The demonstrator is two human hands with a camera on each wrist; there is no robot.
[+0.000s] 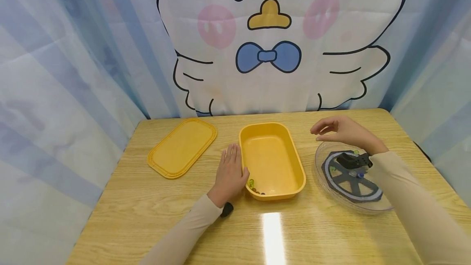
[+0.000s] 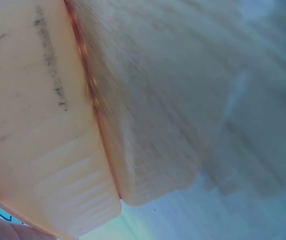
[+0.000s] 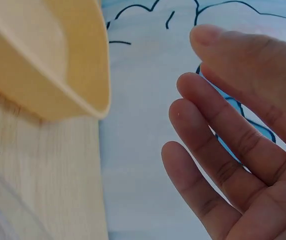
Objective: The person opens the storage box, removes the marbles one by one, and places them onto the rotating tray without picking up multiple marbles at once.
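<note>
A yellow plastic tub (image 1: 270, 156) stands at the middle of the table, with several small glass marbles (image 1: 252, 184) in its near left corner. My left hand (image 1: 231, 173) rests along the tub's left side, fingers straight and thumb at the rim. In the left wrist view the tub's ribbed outer wall (image 2: 48, 150) fills the left part. My right hand (image 1: 340, 130) hovers above the far edge of a clear round dish (image 1: 320, 175), fingers loosely bent and holding nothing. Its bare palm and spread fingers (image 3: 223, 165) show in the right wrist view. Inside the dish are a dark spoked wheel shape (image 1: 354, 185) and several marbles (image 1: 361, 175).
A yellow lid (image 1: 182, 148) lies flat on the wooden table (image 1: 140, 212), left of the tub. Behind the table's far edge hangs a printed curtain (image 1: 268, 89). A black wrist camera (image 1: 227, 209) is under the left wrist; another (image 1: 353, 161) is at the right wrist.
</note>
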